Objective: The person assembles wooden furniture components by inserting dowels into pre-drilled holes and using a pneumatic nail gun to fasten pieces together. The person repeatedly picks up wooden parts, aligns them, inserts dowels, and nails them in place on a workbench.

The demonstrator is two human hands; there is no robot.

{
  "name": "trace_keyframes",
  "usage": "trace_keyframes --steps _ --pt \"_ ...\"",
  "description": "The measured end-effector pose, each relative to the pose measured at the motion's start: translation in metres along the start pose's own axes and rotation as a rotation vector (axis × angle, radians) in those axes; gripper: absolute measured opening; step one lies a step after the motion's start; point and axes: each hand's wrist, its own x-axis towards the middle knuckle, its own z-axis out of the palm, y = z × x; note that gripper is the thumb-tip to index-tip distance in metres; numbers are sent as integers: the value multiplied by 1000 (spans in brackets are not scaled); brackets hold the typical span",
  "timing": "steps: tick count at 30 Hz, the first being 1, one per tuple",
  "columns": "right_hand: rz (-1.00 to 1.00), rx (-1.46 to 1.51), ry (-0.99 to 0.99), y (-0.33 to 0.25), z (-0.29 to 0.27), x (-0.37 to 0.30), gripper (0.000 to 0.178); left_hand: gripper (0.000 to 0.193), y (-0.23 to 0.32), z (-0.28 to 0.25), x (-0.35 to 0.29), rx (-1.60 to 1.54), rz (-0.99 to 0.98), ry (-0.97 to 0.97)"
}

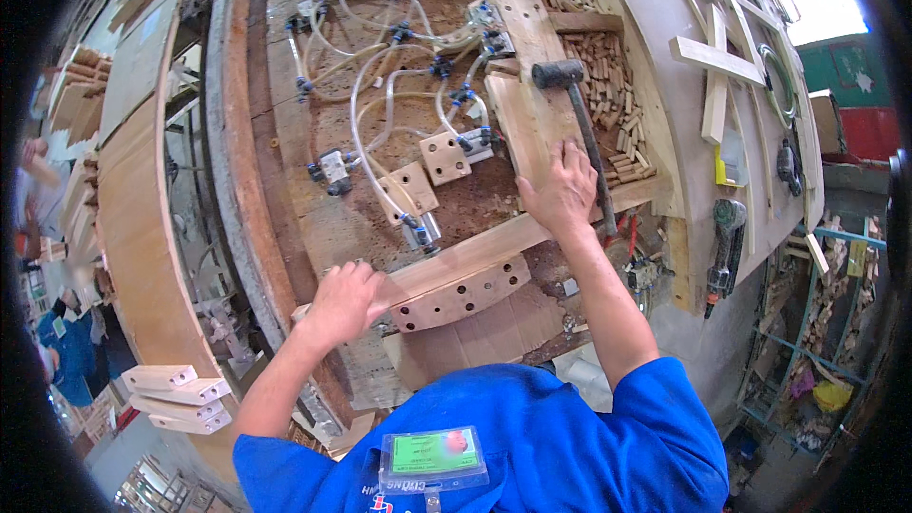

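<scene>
My left hand [345, 304] is curled over the left end of a long pale wooden rail [465, 255], which runs across the bench toward my right forearm. Against its near side lies a curved wooden piece [463, 294] with several drilled holes. My right hand [565, 192] rests flat, fingers stretched out, on a pale wooden board [525, 122]. Beside those fingers lies a mallet [587, 123], its black head on the board and its dark handle pointing toward me. The far side of my left fingers is partly hidden.
Clear air hoses [356, 104] with blue fittings, small cylinders and wooden clamp blocks [445, 157] spread over the bench beyond the rail. Wooden dowels [608, 85] fill a compartment at right. A power tool [727, 242] hangs farther right. Drilled wooden parts [178, 397] are stacked at left.
</scene>
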Motion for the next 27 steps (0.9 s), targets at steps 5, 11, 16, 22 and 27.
trace_keyframes --steps 5,11,16,22,27 --pt "23 -51 -25 1 1 -1 94 33 -39 -38 41 -157 -431 727" --pt "4 -30 -44 -3 -3 0 92 27 -80 -20 75 -120 -433 708" --pt "18 -25 -68 -4 -4 -1 90 23 -89 -25 79 -163 -431 718" --pt "40 47 -106 1 -20 -5 82 26 -81 -28 77 -100 -472 732" --pt "117 486 9 46 -74 -58 56 32 -51 -17 50 -228 -510 861"
